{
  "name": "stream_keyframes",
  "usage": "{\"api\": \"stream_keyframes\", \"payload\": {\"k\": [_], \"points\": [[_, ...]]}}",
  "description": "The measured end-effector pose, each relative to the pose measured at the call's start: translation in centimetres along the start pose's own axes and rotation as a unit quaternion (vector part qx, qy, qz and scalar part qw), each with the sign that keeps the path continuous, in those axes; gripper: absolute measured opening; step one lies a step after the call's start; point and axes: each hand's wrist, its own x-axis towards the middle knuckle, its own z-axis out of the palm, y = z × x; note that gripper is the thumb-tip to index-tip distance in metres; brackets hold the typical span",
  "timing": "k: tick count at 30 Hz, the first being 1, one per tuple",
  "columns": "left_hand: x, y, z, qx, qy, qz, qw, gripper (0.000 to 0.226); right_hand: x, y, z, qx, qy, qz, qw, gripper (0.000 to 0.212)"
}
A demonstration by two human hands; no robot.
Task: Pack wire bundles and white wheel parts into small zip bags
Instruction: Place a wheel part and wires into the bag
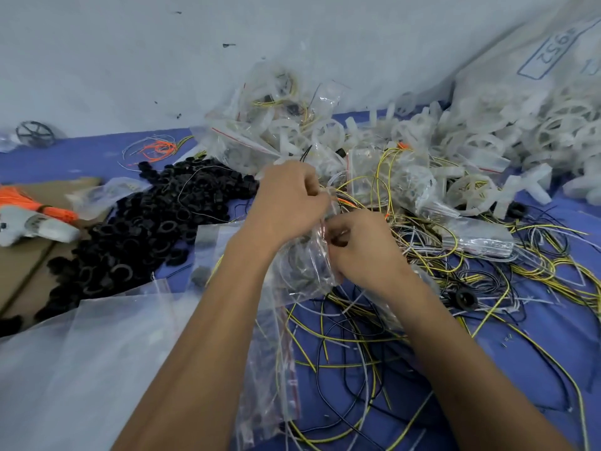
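Observation:
A small clear zip bag [304,265] with a red strip hangs between my hands at the centre of the view. My left hand [287,196] pinches its upper edge, fingers curled. My right hand [361,245] grips the bag's mouth from the right, with a dark part at its fingertips. Loose yellow, black and white wires [422,265] sprawl on the blue surface under and right of my hands. White wheel parts [471,190] lie heaped at the upper right. Filled zip bags [276,125] are piled behind my hands.
A heap of black rings [146,222] covers the left middle. Orange wires [39,203] and cardboard [32,271] lie at the far left. Empty zip bags [270,369] and a large clear plastic sheet [81,369] lie in front. A big sack [536,60] stands at the upper right.

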Motion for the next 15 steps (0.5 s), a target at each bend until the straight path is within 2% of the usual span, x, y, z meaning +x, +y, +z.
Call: {"api": "stream_keyframes", "payload": {"k": [2,4,7,9,12,15], "points": [[-0.2,0.8,0.0,-0.055,-0.045,-0.007,0.997,0.019,0.1,-0.1,0.0,-0.012,-0.014,0.007,1.000,0.015],[-0.4,1.5,0.1,-0.109,-0.089,-0.021,0.990,0.021,0.1,-0.2,-0.1,0.003,-0.013,0.009,1.000,0.016],[-0.6,1.7,-0.2,-0.211,-0.169,-0.047,0.962,0.024,-0.3,-0.4,0.0,0.117,-0.032,0.041,0.992,0.025],[-0.6,1.2,-0.9,-0.259,-0.202,-0.055,0.943,0.028,-0.5,-0.7,0.3,0.191,-0.092,0.027,0.977,0.020],[-0.5,-0.6,-2.5,-0.282,-0.182,-0.073,0.939,0.033,-0.9,-1.0,0.4,0.180,-0.137,0.017,0.974,0.029],[-0.2,-3.4,-4.3,-0.274,-0.091,-0.130,0.949,0.035,-0.4,-0.2,0.3,0.100,-0.104,0.039,0.989,0.033]]}}
